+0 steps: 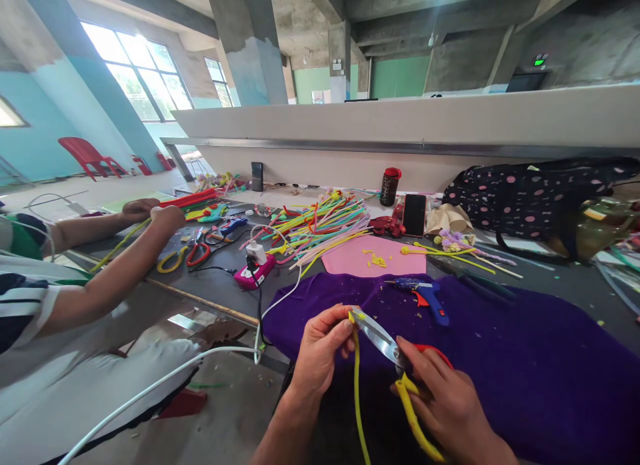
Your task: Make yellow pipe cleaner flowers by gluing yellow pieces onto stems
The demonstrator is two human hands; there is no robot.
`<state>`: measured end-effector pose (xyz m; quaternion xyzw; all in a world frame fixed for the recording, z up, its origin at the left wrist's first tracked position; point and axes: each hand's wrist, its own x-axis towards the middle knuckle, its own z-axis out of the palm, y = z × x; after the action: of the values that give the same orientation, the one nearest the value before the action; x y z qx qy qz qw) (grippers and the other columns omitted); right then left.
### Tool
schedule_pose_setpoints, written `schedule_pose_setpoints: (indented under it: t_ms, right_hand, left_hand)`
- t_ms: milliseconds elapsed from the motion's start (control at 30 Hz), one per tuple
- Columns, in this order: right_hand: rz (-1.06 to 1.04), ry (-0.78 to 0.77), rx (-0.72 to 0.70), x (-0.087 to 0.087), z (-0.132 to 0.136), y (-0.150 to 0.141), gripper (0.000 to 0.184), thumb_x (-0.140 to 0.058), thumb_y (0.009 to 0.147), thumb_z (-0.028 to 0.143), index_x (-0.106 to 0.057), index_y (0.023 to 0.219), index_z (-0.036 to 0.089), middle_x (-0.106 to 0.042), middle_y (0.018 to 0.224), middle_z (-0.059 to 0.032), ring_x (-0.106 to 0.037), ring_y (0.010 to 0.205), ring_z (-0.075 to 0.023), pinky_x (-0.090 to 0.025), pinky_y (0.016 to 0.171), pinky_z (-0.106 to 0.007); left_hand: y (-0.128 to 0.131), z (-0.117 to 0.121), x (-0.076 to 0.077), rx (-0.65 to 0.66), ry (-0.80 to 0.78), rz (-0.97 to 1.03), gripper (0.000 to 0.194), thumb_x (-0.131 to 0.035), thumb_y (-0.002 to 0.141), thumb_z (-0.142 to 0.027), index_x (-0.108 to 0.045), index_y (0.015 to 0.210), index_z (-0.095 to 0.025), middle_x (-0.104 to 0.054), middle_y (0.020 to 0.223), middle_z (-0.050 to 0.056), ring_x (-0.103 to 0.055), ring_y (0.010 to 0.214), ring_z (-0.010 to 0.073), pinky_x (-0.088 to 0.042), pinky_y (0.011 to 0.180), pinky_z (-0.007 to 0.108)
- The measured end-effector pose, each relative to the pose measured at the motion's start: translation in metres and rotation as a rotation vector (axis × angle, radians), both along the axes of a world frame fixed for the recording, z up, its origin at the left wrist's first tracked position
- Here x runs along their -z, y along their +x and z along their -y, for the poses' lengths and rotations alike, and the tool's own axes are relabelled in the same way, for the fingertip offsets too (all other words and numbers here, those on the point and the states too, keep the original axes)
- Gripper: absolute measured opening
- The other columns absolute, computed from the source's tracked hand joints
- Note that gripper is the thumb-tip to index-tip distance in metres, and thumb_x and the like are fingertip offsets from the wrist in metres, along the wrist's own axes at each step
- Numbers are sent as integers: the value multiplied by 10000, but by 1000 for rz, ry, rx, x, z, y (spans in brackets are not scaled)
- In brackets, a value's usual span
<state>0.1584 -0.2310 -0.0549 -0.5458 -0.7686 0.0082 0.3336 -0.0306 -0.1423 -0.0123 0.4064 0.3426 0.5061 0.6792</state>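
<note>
Over the purple cloth, the left grip pinches a yellow stem, the right grip clasps scissors; clippings lie on pink paper, a long length hangs uncut.

The scissors are over the cloth, before the glue gun. Behind the gun lies a sheet, left of which sits a power strip. Right of the stem pile are a bottle, phone and bag.

Red-and-yellow-handled scissors slant, silver blades at the top end of a thin, hanging yellow stem.
</note>
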Motion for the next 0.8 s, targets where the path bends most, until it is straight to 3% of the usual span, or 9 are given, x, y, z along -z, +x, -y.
schedule_pose_setpoints:
  t_ms: [167,267,433,533,667,800]
  right_hand:
    - [-220,-134,19,-9,6,1,531,-580,753,289,-421,1255,223,-635,821,-38,-612,653,-156,-508,574,-222]
    - [-328,-212,47,-17,12,11,520,-592,719,243,-454,1221,253,-654,888,-24,-630,663,-145,-514,580,-187]
    - [-313,-231,90,-19,22,29,542,-617,693,236,-464,1214,244,-650,990,-35,-642,781,-172,-520,606,-175]
    - [-269,-203,124,-22,27,34,559,-628,682,243,-454,1213,252,-654,907,-9,-628,687,-141,-511,586,-169]
    - [-224,-229,225,-37,35,47,518,-594,698,240,-462,1199,236,-603,693,31,-556,524,-106,-485,513,-176]
    - [-213,-159,453,-54,44,82,529,-581,728,348,-453,1219,202,-628,837,-26,-594,660,-153,-502,638,-256]
  left_hand:
    - [-1,0,-3,6,15,-6,204,-686,640,-227,-659,822,-139,-621,648,14,-488,424,55,-334,369,148]
    - [-1,-1,-4,15,14,-9,214,-683,640,-226,-655,833,-139,-627,671,21,-496,436,56,-330,370,146]
    - [0,-1,-4,20,20,14,199,-670,656,-225,-652,837,-144,-630,683,21,-500,442,58,-324,376,147]
    - [-1,0,-6,73,32,20,167,-642,690,-223,-657,845,-164,-652,718,25,-492,448,60,-330,393,157]
    - [-3,-1,-8,22,39,1,185,-662,671,-219,-659,850,-170,-667,747,31,-476,439,55,-310,376,148]
    - [-2,-9,-5,-26,-1,12,252,-700,622,-226,-653,864,-172,-674,741,43,-493,445,57,-338,379,140]
